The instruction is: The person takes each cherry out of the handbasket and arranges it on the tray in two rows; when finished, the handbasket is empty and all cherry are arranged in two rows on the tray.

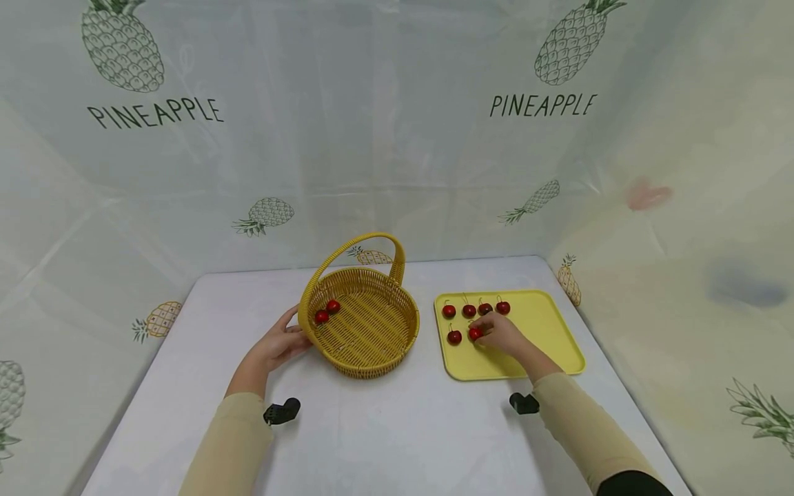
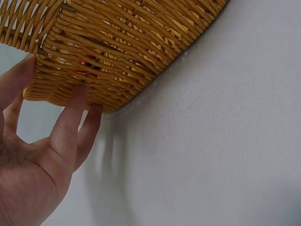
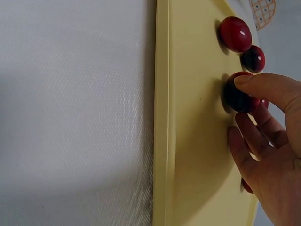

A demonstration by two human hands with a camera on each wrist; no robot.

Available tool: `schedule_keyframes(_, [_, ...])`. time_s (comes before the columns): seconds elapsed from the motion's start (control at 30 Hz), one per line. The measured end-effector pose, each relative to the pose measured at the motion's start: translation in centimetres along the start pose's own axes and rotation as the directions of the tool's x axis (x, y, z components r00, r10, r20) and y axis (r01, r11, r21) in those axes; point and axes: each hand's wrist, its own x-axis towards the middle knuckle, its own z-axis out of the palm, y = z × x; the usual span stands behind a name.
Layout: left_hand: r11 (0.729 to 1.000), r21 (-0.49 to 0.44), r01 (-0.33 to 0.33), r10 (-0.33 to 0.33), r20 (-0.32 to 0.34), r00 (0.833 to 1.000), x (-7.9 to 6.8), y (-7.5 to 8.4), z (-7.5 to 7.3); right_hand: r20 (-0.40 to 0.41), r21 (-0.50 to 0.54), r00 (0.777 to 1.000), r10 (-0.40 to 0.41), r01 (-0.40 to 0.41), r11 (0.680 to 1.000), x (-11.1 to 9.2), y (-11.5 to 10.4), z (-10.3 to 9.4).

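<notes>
My left hand (image 1: 282, 344) holds the left side of a yellow wicker basket (image 1: 366, 372) with a tall arched handle. In the left wrist view its fingertips (image 2: 79, 92) bear on the woven wall, and one fingertip passes behind the weave. Two red cherries (image 1: 327, 312) lie inside the basket, by its left wall. Over a yellow tray (image 1: 546, 324), my right hand (image 1: 501, 335) pinches a dark red cherry (image 3: 237, 96) between thumb and fingers. Several other cherries (image 1: 469, 311), with stems, lie on the tray's left half, next to that hand.
Basket and tray stand side by side on a white-covered table (image 1: 384, 434), a strip of cloth between them. Behind the table hangs a pale curtain (image 1: 372, 138) printed with pineapples. A black wrist mount (image 1: 282, 411) sticks out from each sleeve.
</notes>
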Motion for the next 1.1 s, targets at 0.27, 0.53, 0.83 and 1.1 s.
schedule_keyframes(0.27, [1.0,-0.014,0.017,-0.017,-0.018,1.0,0.1,0.0,0.1,0.0,-0.004,0.999,-0.038,0.038,0.999,-0.1,-0.3,-0.1])
schedule_keyframes(0.53, [1.0,-0.006,0.014,-0.014,-0.015,1.0,0.0,0.1,0.0,-0.027,-0.023,0.988,-0.15,0.15,0.988,-0.3,-2.4,-1.1])
schedule_keyframes(0.83, [1.0,-0.023,0.001,-0.001,-0.003,1.0,-0.1,0.1,0.0,0.008,-0.023,0.963,-0.268,0.268,0.963,0.3,-6.9,-1.0])
schedule_keyframes(1.1, [1.0,-0.028,-0.001,0.001,-0.004,1.0,-0.1,-0.1,-0.1,0.064,0.01,0.949,-0.31,0.31,0.951,0.6,-10.9,0.6])
